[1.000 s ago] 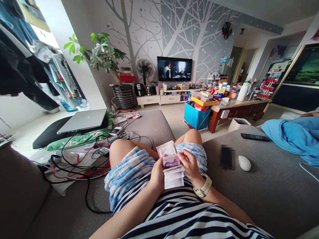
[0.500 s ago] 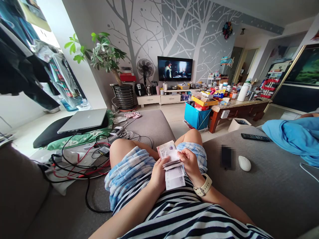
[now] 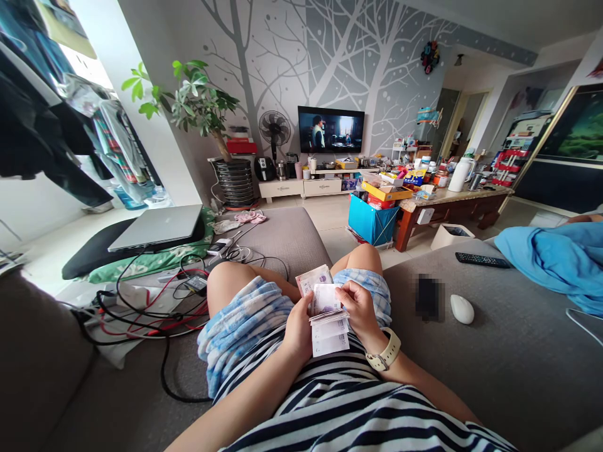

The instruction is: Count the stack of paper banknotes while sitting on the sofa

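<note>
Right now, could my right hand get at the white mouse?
Probably, once the right hand lets go of the banknotes: the white mouse lies uncovered on the sofa, just past a blurred dark object.

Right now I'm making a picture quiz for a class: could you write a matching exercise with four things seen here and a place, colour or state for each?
1. banknotes
2. laptop
3. mouse
4. television

A. switched on
B. white, on the sofa
C. held by left hand and right hand
D. closed

Pairs: 1-C, 2-D, 3-B, 4-A
</note>
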The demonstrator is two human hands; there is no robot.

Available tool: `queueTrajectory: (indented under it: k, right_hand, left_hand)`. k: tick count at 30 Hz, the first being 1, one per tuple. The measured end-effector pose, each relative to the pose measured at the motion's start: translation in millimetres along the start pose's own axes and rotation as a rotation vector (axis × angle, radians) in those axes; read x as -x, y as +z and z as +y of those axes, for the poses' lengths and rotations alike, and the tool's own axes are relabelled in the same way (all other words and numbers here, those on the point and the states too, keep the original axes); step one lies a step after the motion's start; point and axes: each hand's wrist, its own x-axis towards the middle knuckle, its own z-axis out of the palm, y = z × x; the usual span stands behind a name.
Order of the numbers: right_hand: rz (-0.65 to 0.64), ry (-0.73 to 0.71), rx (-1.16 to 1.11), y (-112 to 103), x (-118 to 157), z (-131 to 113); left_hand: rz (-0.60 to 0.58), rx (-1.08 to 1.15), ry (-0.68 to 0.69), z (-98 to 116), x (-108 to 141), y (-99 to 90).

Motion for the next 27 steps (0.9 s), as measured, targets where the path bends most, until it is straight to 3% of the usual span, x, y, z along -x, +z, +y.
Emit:
queueTrajectory:
  k: [6, 19, 27]
  right_hand:
    - [-0.047, -0.012, -0.043, 0.0, 0.7, -0.5]
    - [-0.108, -0.03, -0.046, 0.5, 0.6, -3.8]
    - [-0.165, -0.03, -0.053, 1.2, 1.4, -7.1]
  left_hand:
    - [0.03, -0.022, -0.008, 0.6, -0.9, 1.8]
    - [-0.053, -0.105, 0.075, -2.3, -3.0, -4.5]
    - [-0.052, -0.08, 0.038, -4.9, -5.9, -8.1]
